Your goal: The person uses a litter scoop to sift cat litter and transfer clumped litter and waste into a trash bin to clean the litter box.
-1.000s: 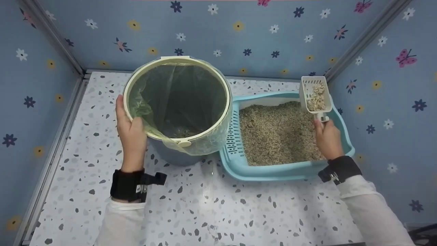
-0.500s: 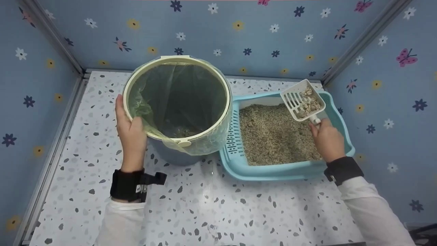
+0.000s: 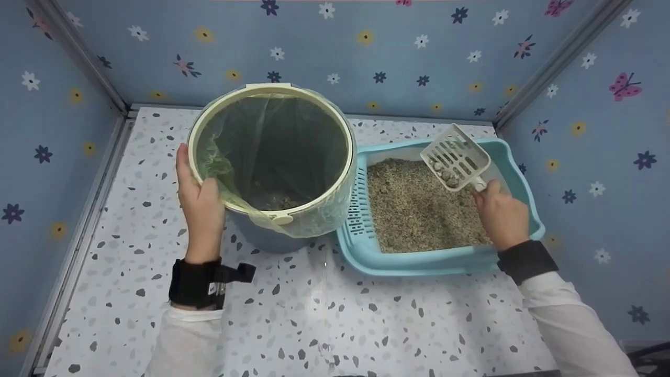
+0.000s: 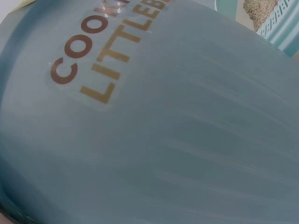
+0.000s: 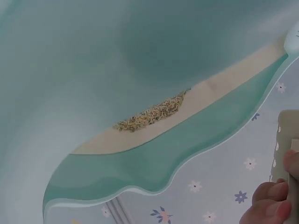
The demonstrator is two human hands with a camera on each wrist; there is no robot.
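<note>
My left hand (image 3: 200,214) holds the left side of a blue-grey trash bin (image 3: 277,238), thumb at the cream rim (image 3: 348,152) and fingers along the outside. A thin yellow-green bag (image 3: 314,225) lines the bin and folds over its rim. Lettering marks the bin wall (image 4: 154,121) in the left wrist view. My right hand (image 3: 502,214) grips a white slotted litter scoop (image 3: 456,157) by its handle, tilted above a light-blue litter box (image 3: 419,264). A few clumps (image 3: 445,175) lie along the scoop's lower left edge. Brown granular litter (image 3: 419,209) covers the box floor.
Bin and litter box stand side by side on a speckled white floor (image 3: 314,324). Blue flowered walls (image 3: 398,57) enclose the back and both sides. Some dark bits (image 3: 282,200) show at the bottom of the bagged bin.
The scoop has swung left and tilted over the litter box. Its heap of clumps has shrunk and shifted to the lower left edge. My left hand stays put on the bin.
</note>
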